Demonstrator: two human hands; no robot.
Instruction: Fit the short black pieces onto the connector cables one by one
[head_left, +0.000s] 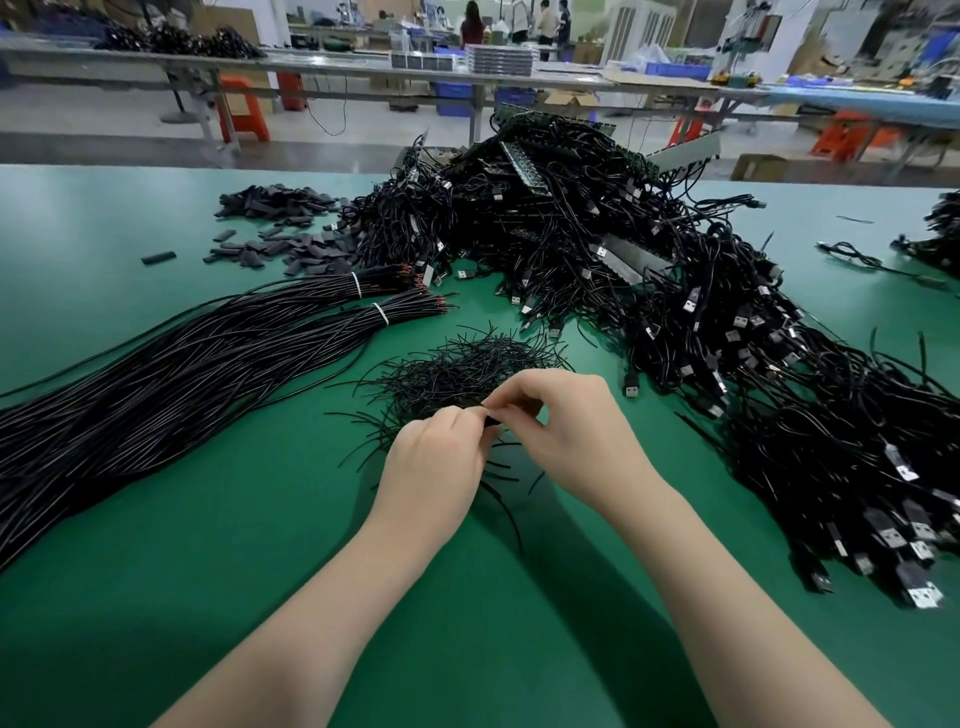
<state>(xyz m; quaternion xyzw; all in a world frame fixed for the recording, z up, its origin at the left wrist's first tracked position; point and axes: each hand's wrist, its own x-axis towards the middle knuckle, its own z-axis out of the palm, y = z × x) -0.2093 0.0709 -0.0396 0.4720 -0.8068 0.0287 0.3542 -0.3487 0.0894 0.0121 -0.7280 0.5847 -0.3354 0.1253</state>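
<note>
My left hand (434, 467) and my right hand (566, 431) meet over the near edge of a small heap of thin black pieces (457, 369) on the green table (260, 519). Both hands pinch a short black piece (492, 420) between their fingertips; most of it is hidden by the fingers. A thin black cable (506, 512) trails from under my left hand toward me. A big pile of black connector cables (597, 234) with USB plugs lies behind and to the right.
Two tied bundles of long black wires (182, 364) stretch across the left. Flat short black sleeves (280, 228) are scattered at the far left. More USB cables (857, 467) run along the right edge. Benches, stools and people stand far behind.
</note>
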